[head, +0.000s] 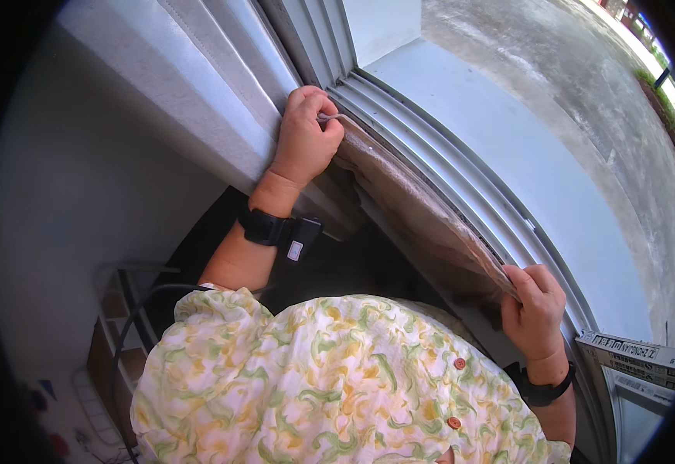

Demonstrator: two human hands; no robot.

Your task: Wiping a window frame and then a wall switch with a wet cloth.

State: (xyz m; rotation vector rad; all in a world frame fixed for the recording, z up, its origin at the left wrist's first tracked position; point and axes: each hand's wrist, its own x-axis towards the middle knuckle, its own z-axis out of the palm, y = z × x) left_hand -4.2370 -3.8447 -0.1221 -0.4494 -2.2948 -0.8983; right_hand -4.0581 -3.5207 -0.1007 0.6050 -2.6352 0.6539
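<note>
A brownish cloth (424,200) is stretched along the inner edge of a metal window track (430,145) and hangs down on the room side. My left hand (308,130) pinches its upper left corner between thumb and fingers, close to the corner of the window frame. Farther right, my right hand (532,307) grips the cloth's other end beside the track. Dark straps circle both wrists, and a small black box is fixed at the left one. The lower part of the cloth is in shadow.
A pale grey curtain (198,75) hangs at the left, touching my left hand. Outside the track lies a light sill (505,139). A window sash with printed film (639,354) stands at the right. A shelf rack (123,330) is at lower left.
</note>
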